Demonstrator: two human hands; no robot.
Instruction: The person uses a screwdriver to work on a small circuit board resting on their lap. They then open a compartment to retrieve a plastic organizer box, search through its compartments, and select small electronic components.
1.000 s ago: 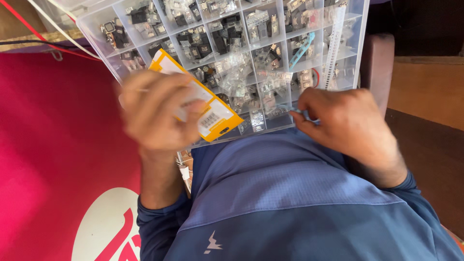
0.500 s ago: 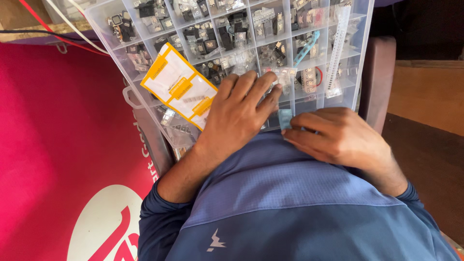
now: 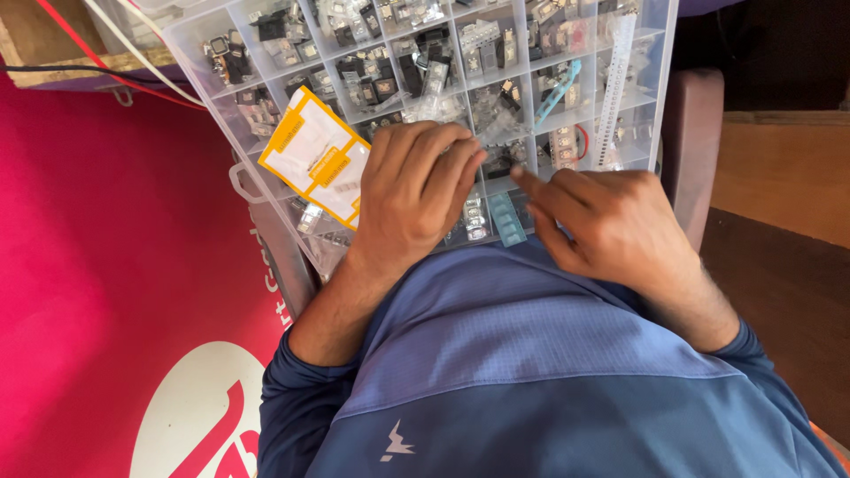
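A clear plastic organiser box [image 3: 662, 80] with many small compartments of electronic parts lies on my lap. My left hand [image 3: 416, 195] rests palm down on its near side, fingers together and curled into a compartment; what is under them is hidden. A yellow and white packet [image 3: 310, 159] lies flat on the box, touching my left hand's thumb side. My right hand [image 3: 611, 221] hovers at the box's near edge, index finger stretched toward the compartments, other fingers bent, nothing visible in it. A pale blue ribbed strip [image 3: 507, 219] lies between the hands.
A red cloth with a white print [image 3: 106, 292] covers the surface to the left. Red, white and black wires [image 3: 133, 80] run across the top left. A brown padded armrest [image 3: 692, 142] and a wooden floor [image 3: 779, 177] lie to the right.
My left hand lowered the yellow packet onto the box, then slid right off most of it. My right hand lifted from the near edge and stretched out its index finger.
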